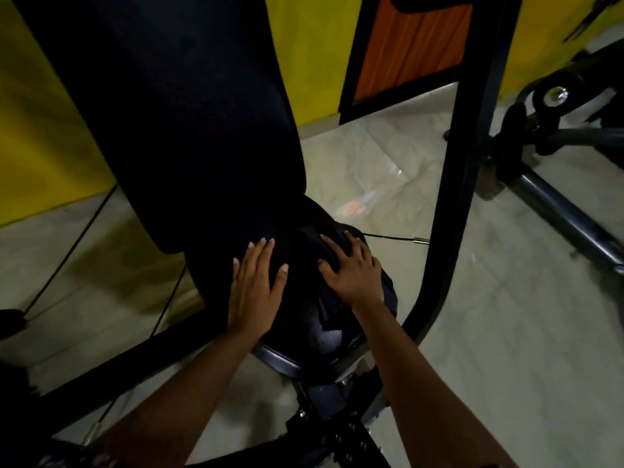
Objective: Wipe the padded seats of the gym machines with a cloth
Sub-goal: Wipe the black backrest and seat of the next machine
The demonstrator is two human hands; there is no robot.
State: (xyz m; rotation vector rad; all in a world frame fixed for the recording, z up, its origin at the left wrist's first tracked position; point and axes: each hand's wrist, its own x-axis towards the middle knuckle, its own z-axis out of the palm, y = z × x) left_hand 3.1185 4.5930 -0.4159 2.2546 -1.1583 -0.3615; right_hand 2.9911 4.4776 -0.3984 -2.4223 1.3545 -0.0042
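A black padded seat [324,336] sits low in the middle of the view, below a tall black back pad [175,113]. My left hand [255,292] lies flat on the left part of the seat, fingers spread, with nothing in it. My right hand [353,270] presses a dark cloth [388,295] onto the right part of the seat. The cloth is nearly the same colour as the padding, and its folds hang over the seat's right edge.
A curved black frame bar [452,197] rises just right of the seat. Thin cables [67,251] run at the left. The seat post with bolts [341,413] is below. Another machine's base [553,197] lies at the right on a pale tiled floor [506,332]; yellow walls [40,130] stand behind.
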